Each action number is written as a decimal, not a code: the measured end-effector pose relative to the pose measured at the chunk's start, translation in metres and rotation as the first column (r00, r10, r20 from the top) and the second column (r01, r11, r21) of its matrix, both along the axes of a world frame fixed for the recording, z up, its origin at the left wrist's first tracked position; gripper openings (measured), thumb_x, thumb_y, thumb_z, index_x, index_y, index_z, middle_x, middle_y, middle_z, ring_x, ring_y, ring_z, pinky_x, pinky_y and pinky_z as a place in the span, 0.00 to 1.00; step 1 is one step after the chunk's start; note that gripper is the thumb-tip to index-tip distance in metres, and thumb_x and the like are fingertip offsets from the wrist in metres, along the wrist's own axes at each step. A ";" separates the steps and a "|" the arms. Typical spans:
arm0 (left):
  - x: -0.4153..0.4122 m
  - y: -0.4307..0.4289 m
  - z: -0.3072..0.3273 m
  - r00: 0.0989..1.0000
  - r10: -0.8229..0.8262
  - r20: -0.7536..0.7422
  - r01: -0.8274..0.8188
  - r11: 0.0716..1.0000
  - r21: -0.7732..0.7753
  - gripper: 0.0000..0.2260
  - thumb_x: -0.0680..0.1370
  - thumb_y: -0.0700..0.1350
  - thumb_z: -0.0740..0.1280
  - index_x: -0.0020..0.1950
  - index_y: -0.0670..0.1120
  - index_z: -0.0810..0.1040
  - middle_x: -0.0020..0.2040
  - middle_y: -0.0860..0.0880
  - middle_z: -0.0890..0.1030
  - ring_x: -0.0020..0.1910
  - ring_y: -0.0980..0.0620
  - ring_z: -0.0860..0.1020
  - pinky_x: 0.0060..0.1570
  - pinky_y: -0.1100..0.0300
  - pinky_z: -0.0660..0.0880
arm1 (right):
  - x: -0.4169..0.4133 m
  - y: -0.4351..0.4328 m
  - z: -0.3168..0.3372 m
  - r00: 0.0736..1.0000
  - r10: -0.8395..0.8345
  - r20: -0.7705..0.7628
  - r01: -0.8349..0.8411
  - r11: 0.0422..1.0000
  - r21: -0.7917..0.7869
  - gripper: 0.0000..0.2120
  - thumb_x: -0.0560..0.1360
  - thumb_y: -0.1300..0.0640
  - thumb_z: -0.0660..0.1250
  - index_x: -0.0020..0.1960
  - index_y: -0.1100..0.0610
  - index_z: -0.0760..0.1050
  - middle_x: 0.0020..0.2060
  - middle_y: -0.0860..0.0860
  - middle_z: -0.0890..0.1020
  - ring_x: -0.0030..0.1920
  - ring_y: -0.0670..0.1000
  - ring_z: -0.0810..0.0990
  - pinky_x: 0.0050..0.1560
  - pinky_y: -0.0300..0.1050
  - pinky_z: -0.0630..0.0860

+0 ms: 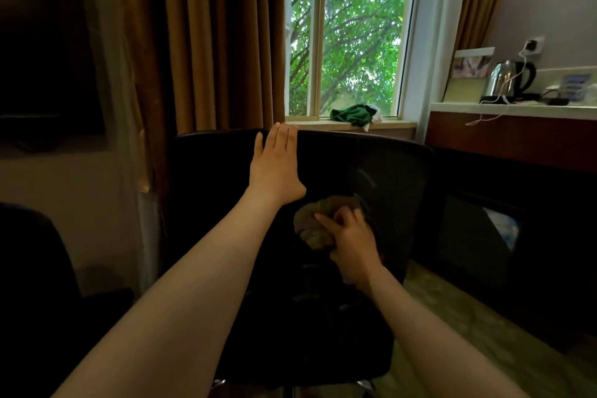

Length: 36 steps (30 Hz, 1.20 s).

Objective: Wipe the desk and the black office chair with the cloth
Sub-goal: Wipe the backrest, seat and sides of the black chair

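Bracing the chair point(226, 203), left hand point(274, 168) flat; right hand point(350, 242) grips cloth point(315, 223).

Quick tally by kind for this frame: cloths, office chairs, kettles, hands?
Cloths: 2 (brown cloth, green cloth)
Office chair: 1 (dark shape lower left unclear, not counted)
Kettle: 1
Hands: 2 (left hand, right hand)
Total: 6

The black office chair point(226, 178) back at centre looks smooth and faintly glossy. The cloth point(315, 226) against it is soft, crumpled fabric. The kettle point(502, 81), upper right, is shiny metal.
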<state>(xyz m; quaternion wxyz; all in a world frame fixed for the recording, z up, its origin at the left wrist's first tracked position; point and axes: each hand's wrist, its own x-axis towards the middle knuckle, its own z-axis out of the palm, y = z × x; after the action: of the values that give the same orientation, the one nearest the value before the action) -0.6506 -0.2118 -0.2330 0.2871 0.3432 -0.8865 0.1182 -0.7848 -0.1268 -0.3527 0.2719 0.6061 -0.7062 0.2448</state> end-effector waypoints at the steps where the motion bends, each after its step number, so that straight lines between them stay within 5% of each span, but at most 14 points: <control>1: 0.000 0.001 0.001 1.000 0.011 0.013 -0.011 1.000 0.005 0.43 0.72 0.51 0.67 0.77 0.41 0.42 0.77 0.45 0.46 0.76 0.47 0.42 0.73 0.47 0.41 | -0.003 0.002 0.009 1.000 0.026 0.018 -0.023 0.988 -0.151 0.33 0.58 0.65 0.74 0.63 0.54 0.75 0.47 0.59 0.73 0.44 0.65 0.77 0.36 0.54 0.79; 6: -0.003 0.005 0.001 0.998 0.060 0.018 -0.060 0.998 0.020 0.44 0.72 0.52 0.67 0.76 0.41 0.42 0.77 0.44 0.46 0.76 0.46 0.42 0.73 0.46 0.40 | -0.004 0.021 0.096 0.987 0.037 0.156 0.067 0.787 -0.613 0.29 0.63 0.66 0.65 0.64 0.59 0.76 0.47 0.63 0.74 0.48 0.65 0.73 0.46 0.46 0.71; 9: -0.003 0.007 0.006 0.996 0.081 0.045 -0.082 0.997 0.016 0.45 0.72 0.53 0.68 0.76 0.41 0.42 0.77 0.43 0.47 0.76 0.46 0.43 0.73 0.45 0.40 | -0.017 0.019 0.117 0.976 -0.061 0.207 0.158 0.856 -0.493 0.29 0.68 0.66 0.67 0.69 0.57 0.71 0.53 0.63 0.72 0.54 0.64 0.70 0.49 0.51 0.72; 13: -0.001 0.007 0.011 0.989 0.096 0.108 -0.098 0.995 0.012 0.44 0.72 0.53 0.68 0.77 0.41 0.42 0.77 0.44 0.47 0.76 0.46 0.43 0.73 0.45 0.40 | -0.028 0.008 0.072 0.994 -0.098 0.050 0.110 0.894 -0.434 0.30 0.59 0.67 0.70 0.62 0.60 0.77 0.43 0.64 0.75 0.40 0.66 0.75 0.32 0.50 0.76; 16: 0.002 0.006 0.011 0.989 0.085 0.122 -0.089 0.995 0.034 0.44 0.72 0.51 0.67 0.77 0.42 0.42 0.77 0.44 0.47 0.76 0.47 0.43 0.73 0.45 0.40 | -0.028 0.013 0.026 0.976 -0.193 0.103 0.199 0.979 -0.049 0.30 0.70 0.64 0.67 0.71 0.54 0.67 0.58 0.63 0.70 0.58 0.66 0.70 0.48 0.56 0.77; 18: 0.003 0.007 0.013 0.987 0.080 0.140 -0.085 0.996 0.028 0.43 0.72 0.52 0.67 0.76 0.42 0.42 0.77 0.44 0.47 0.76 0.47 0.43 0.73 0.45 0.40 | -0.031 0.021 0.000 0.958 -0.255 0.131 0.224 0.952 0.210 0.29 0.75 0.60 0.62 0.75 0.50 0.60 0.66 0.58 0.64 0.66 0.61 0.62 0.59 0.54 0.71; 20: 0.004 0.011 0.016 0.982 0.097 0.164 -0.103 0.994 0.030 0.43 0.73 0.52 0.67 0.76 0.42 0.42 0.77 0.43 0.48 0.76 0.46 0.43 0.73 0.44 0.39 | -0.033 0.033 -0.003 0.962 -0.216 0.166 0.194 0.971 0.140 0.28 0.76 0.59 0.62 0.74 0.50 0.61 0.63 0.57 0.65 0.65 0.60 0.63 0.58 0.52 0.71; 23: -0.003 0.023 0.021 0.955 0.194 0.227 -0.198 0.980 -0.002 0.43 0.75 0.54 0.65 0.76 0.39 0.41 0.77 0.40 0.46 0.76 0.44 0.43 0.72 0.43 0.39 | -0.039 0.052 0.026 0.960 -0.084 0.268 0.146 0.965 -0.218 0.29 0.70 0.65 0.67 0.71 0.54 0.68 0.54 0.59 0.71 0.58 0.61 0.69 0.52 0.52 0.74; 27: -0.027 0.043 0.014 0.975 0.091 0.204 -0.054 0.982 -0.178 0.42 0.74 0.49 0.65 0.76 0.40 0.39 0.77 0.41 0.43 0.76 0.43 0.43 0.71 0.41 0.39 | -0.045 0.063 0.088 0.937 0.055 0.346 0.190 0.750 -0.633 0.28 0.68 0.68 0.66 0.67 0.59 0.72 0.53 0.63 0.72 0.55 0.62 0.70 0.55 0.46 0.68; 30: -0.057 0.062 0.014 0.966 -0.044 0.256 0.092 0.980 -0.179 0.40 0.76 0.47 0.62 0.76 0.41 0.37 0.77 0.43 0.39 0.76 0.45 0.40 0.71 0.43 0.36 | -0.053 0.055 0.115 0.918 -0.044 0.395 0.282 0.771 -0.570 0.27 0.71 0.64 0.66 0.70 0.56 0.69 0.59 0.62 0.70 0.60 0.61 0.67 0.61 0.49 0.68; 36: -0.081 0.053 0.007 0.952 -0.009 0.306 0.040 0.995 -0.096 0.46 0.73 0.52 0.65 0.76 0.42 0.34 0.77 0.44 0.38 0.76 0.46 0.37 0.70 0.39 0.37 | -0.071 0.032 0.049 0.917 -0.225 0.330 0.323 0.904 -0.282 0.29 0.75 0.63 0.63 0.74 0.54 0.62 0.63 0.61 0.68 0.62 0.63 0.68 0.54 0.55 0.73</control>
<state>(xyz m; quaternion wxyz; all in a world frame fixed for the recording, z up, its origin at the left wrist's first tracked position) -0.7317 -0.1586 -0.2265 0.1652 0.2948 -0.9173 0.2108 -0.8561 -0.0948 -0.3036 0.2951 0.4030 -0.7659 0.4048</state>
